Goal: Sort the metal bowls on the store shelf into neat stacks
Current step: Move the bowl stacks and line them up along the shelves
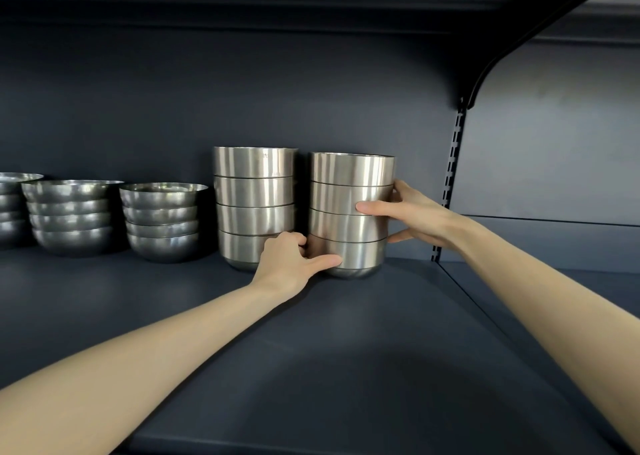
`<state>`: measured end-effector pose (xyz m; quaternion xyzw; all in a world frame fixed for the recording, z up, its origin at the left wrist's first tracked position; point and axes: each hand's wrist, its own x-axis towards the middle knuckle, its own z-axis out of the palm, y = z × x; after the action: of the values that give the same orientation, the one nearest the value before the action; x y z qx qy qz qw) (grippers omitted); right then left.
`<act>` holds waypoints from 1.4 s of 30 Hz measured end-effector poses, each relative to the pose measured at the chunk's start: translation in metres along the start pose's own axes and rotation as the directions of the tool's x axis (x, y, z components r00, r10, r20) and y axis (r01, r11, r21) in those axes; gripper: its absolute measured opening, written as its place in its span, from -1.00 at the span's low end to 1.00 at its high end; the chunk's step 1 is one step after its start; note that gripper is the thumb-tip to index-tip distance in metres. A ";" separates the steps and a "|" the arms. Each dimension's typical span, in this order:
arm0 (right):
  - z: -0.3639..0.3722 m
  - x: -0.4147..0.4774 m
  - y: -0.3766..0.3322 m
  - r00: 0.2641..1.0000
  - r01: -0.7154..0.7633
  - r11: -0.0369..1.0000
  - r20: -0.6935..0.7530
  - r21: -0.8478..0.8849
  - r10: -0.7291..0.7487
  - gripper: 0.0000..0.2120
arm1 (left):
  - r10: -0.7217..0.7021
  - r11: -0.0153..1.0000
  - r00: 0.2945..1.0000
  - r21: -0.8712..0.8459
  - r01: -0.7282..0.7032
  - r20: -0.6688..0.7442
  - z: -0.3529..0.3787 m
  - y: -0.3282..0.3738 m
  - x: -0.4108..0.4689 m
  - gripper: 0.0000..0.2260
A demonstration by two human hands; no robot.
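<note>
Dark slate-blue store shelf (346, 350) runs beneath a matching back panel (242, 91), and the brushed bowl stack (349, 170) stands upright on it, toward the back. The stack is four straight-walled steel bowls nested one in another. They have a satin finish with bright vertical streaks, and the lowest bowl shows a darker rounded base. The walls line up fairly evenly and narrow slightly toward the bottom.

The left hand (287, 260) grips the lowest bowl, with the thumb laid along its front and the fingers curled into the narrow gap on its left side. The right hand (415, 214) grasps the same stack higher up. Its thumb lies across the front at the join of the second and third bowls, and its fingers wrap round the right side.

Just left of this stack stands a second brushed stack (254, 191), also of four bowls; whether the two touch cannot be told. Farther left sit rounded bowl stacks (161, 219), darker and glossier with flared rims, the farthest cut off by the frame edge. Right of the stack, a slotted upright (450, 184) rises against the back panel.
</note>
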<state>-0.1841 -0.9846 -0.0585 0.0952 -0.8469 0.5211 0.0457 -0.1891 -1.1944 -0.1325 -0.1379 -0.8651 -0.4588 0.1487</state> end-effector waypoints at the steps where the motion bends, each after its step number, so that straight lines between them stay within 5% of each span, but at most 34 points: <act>1: 0.000 0.000 0.001 1.000 0.006 1.000 -0.009 -0.010 -0.006 -0.20 | -0.001 1.000 1.000 0.001 0.001 0.002 0.000 0.000 0.000 -0.53; 13: 0.007 0.002 0.009 0.989 0.062 0.998 -0.135 0.022 -0.058 -0.18 | -0.003 1.000 0.999 0.030 0.002 0.036 -0.002 0.001 -0.001 -0.68; 15: 0.007 0.002 0.009 0.989 0.060 0.998 -0.139 0.013 -0.058 -0.14 | -0.015 1.000 0.999 0.023 0.014 0.038 -0.003 0.002 -0.002 -0.56; 42: 0.018 0.003 0.002 0.987 0.059 0.998 -0.148 0.002 -0.058 -0.18 | 0.020 1.000 0.999 0.016 -0.021 0.040 -0.011 -0.006 0.003 -0.60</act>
<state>-0.1872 -0.9997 -0.0679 0.0810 -0.8363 0.5280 0.1235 -0.1928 -1.2060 -0.1299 -0.1547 -0.8701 -0.4474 0.1370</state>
